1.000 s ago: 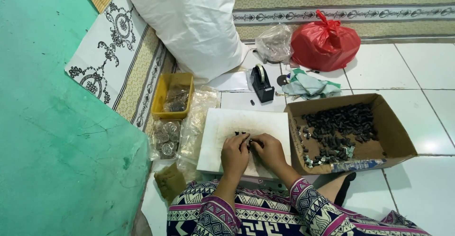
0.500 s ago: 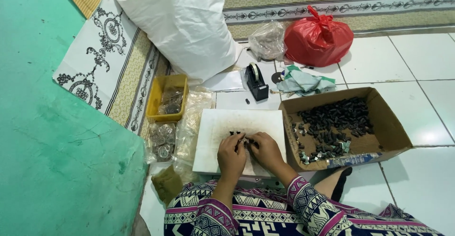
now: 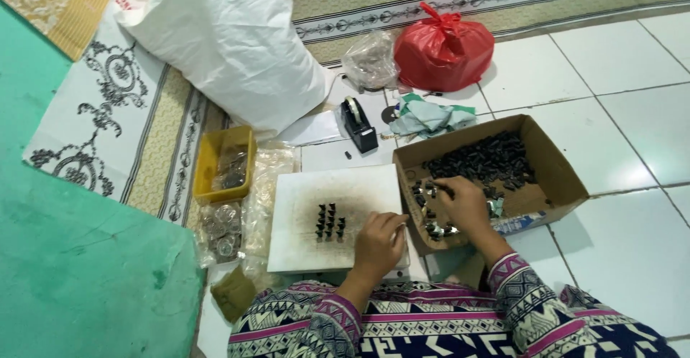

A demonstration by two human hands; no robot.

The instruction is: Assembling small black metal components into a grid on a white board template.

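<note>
Head view. The left hand [image 3: 379,241] rests on the right part of a flat white square board [image 3: 302,254], fingers curled loosely inward; whether they hold anything cannot be told. Just left of its fingertips, apart from them, a cluster of small dark upright pieces [image 3: 329,221] stands in short rows on the board.

The right hand [image 3: 462,204] reaches into an open brown cardboard box [image 3: 557,178], well to the right of the cluster. Its fingers are bent together at the tips among small dark and shiny pieces in the box's near corner; a grip on any one piece cannot be made out. A heap of small black parts [image 3: 483,159] lies just beyond these fingertips, filling the far half of the box.

Beyond the left fingers stands a black tape dispenser [image 3: 358,124]. Farther off lie a large white sack [image 3: 230,42] and a tied red plastic bag [image 3: 443,50]. Left of the board sits a yellow plastic tray [image 3: 208,164].
</note>
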